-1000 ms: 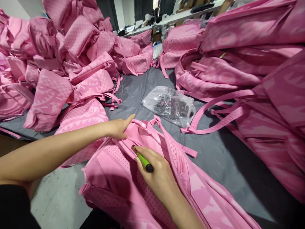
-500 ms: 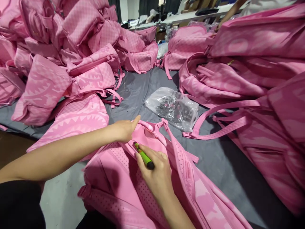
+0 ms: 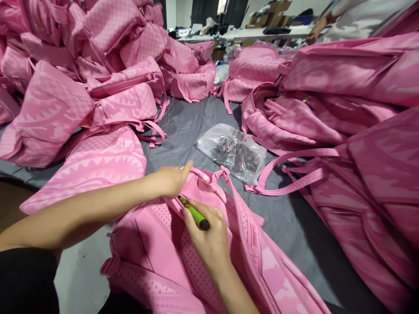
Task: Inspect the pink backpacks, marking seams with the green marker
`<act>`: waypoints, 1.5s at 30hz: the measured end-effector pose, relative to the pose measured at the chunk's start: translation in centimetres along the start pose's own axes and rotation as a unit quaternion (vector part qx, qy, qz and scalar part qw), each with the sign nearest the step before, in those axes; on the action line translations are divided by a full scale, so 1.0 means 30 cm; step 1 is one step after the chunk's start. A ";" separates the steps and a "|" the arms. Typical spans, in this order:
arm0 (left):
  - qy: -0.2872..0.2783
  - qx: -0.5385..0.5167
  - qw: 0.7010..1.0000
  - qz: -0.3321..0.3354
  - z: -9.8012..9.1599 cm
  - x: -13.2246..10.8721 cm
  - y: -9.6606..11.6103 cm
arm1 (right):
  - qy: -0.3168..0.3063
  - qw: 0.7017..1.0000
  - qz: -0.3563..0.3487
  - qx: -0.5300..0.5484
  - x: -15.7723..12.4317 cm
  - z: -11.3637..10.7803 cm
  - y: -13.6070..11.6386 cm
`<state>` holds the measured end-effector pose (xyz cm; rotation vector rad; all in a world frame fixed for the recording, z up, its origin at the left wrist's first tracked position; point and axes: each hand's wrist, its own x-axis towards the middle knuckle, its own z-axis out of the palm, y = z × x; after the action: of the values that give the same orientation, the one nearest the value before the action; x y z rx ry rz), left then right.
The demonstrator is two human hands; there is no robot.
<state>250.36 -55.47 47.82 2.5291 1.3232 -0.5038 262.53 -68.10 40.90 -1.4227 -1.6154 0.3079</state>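
Note:
A pink backpack (image 3: 157, 248) lies back-side up right in front of me on the grey table (image 3: 294, 226). My left hand (image 3: 170, 179) presses on its top edge beside the carry handle (image 3: 203, 176), fingers closed on the fabric. My right hand (image 3: 207, 237) rests on the perforated back panel and is closed round a green pen-like tool with a black end (image 3: 194, 213), its tip against the bag near my left hand.
Heaps of pink backpacks fill the left (image 3: 65, 96) and right (image 3: 343, 109) sides of the table. A clear plastic bag of small dark parts (image 3: 234, 151) lies just beyond my backpack. Loose pink straps (image 3: 288, 174) trail across the cloth. Another person's arm (image 3: 319, 24) shows at top right.
My view has drifted slightly, and both hands keep their places on the backpack. The right hand with the green tool has edged a little toward the left hand.

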 end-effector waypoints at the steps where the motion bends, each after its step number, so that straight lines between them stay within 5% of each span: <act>1: 0.004 -0.002 1.000 0.001 0.003 0.002 -0.002 | -0.001 1.000 0.001 -0.004 0.000 -0.001 -0.001; 45: 0.053 -0.010 0.999 0.005 0.028 -0.012 -0.003 | -0.046 0.998 0.023 -0.027 0.025 -0.035 -0.013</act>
<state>249.93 -55.99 47.20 2.5757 1.3446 -0.3571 263.16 -67.95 42.10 -1.5070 -1.6780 0.3622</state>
